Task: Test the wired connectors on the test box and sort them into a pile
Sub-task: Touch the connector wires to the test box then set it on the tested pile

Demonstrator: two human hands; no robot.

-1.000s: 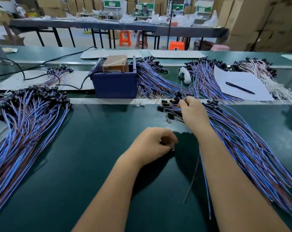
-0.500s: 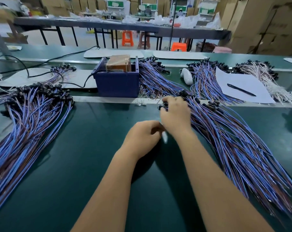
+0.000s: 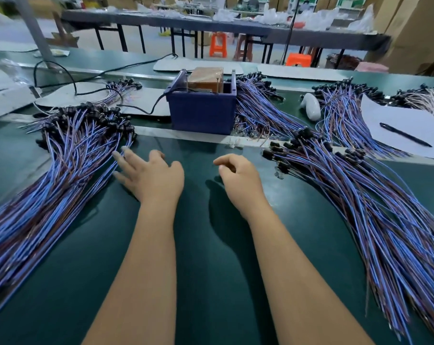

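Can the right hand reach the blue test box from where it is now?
Probably yes: the right hand hovers holding nothing, and only bare green mat lies between it and the blue test box.

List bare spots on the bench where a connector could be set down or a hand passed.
Bare green mat lies between the left wire pile and right wire pile, around both forearms and in front of the blue test box. Crowded: both flanks under wires, behind the box, and the far right with paper and pen.
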